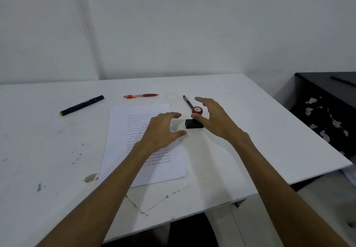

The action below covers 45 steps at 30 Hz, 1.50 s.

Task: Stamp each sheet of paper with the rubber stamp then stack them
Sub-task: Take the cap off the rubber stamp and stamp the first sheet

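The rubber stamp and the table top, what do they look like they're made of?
Rubber stamp: probably plastic, since its red knob is glossy and its black base matte; no rubber face visible. Table top: seemingly white laminate or painted board, smooth but stained and scuffed.

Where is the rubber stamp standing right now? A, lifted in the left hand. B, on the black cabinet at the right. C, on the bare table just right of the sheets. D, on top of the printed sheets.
C: the rubber stamp stands on the white table beside the right edge of the sheets, with the open right hand closing in on it.
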{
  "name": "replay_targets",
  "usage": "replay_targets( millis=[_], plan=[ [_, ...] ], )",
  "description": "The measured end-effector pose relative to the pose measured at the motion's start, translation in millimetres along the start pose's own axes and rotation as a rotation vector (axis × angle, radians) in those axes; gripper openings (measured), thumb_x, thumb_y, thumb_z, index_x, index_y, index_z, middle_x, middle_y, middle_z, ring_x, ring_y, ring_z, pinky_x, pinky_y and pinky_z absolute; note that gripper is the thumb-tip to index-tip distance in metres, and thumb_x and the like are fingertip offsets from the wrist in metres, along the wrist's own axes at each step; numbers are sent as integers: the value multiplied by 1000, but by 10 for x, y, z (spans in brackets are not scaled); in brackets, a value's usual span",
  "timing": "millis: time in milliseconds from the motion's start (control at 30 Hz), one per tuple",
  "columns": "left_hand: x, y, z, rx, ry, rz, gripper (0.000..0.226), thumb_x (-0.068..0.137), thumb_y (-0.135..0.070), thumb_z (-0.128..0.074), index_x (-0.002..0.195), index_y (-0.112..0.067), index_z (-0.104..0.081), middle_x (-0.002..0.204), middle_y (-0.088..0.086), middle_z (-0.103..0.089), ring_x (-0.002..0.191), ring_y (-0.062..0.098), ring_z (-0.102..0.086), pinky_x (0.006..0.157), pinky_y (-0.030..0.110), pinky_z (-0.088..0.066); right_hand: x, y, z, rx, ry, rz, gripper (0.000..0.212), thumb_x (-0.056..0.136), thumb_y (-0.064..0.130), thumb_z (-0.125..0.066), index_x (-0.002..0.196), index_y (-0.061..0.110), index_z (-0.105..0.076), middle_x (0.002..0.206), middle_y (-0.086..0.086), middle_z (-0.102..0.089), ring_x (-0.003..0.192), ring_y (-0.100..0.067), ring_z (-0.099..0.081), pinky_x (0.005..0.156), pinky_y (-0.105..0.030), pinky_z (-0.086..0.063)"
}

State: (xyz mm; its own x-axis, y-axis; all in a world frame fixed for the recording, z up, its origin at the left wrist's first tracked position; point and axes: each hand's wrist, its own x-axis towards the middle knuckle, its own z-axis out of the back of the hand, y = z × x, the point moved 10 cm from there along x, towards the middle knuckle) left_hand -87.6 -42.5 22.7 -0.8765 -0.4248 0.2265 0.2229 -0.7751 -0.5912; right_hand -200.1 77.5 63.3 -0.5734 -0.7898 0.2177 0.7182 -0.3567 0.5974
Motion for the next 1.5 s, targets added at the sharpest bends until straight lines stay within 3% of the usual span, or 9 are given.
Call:
replay_targets(
  millis=[200, 567, 833, 1100, 1500],
  plan=[
    [100, -50, -203, 109, -10, 2, 66, 78, -62, -64, 134, -29, -53, 132, -9, -58, 124, 16, -45, 101, 38, -30, 16, -59, -60, -17, 7, 35, 54, 92, 25, -71, 143, 22, -50, 138, 2, -53, 121, -13, -53, 106, -37, -46],
    [244, -5, -260, 176, -38, 2, 41, 87, -53, -57, 119, -30, -65, 123, -8, -61, 115, 20, -47, 90, 37, -33, 56, -169, -135, 62, 21, 35, 44, 95, 11, -66, 134, 28, -56, 123, 0, -62, 98, -19, -66, 94, -33, -54],
    [258, 16, -269, 189, -48, 0, 43, 87, -56, -56, 120, -30, -65, 123, -8, -61, 114, 19, -48, 90, 38, -35, 76, -199, -116, 158, -20, 23, 37, 93, 16, -70, 128, 23, -62, 118, 3, -66, 90, -6, -66, 86, -13, -52],
    [268, 20, -269, 201, -57, -2, 44, 86, -57, -56, 120, -31, -65, 124, -9, -61, 115, 19, -48, 90, 38, -35, 82, -222, -117, 187, -72, 14, 35, 88, 18, -75, 120, 25, -62, 112, 4, -66, 91, -13, -65, 84, -22, -56],
    [246, 17, -283, 213, -80, -10, 41, 87, -57, -55, 118, -31, -64, 122, -9, -61, 112, 18, -48, 84, 33, -28, 77, -267, -110, 215, -113, -19, 37, 90, 19, -73, 124, 22, -62, 116, 3, -66, 94, -13, -65, 86, -23, -56]
  ],
)
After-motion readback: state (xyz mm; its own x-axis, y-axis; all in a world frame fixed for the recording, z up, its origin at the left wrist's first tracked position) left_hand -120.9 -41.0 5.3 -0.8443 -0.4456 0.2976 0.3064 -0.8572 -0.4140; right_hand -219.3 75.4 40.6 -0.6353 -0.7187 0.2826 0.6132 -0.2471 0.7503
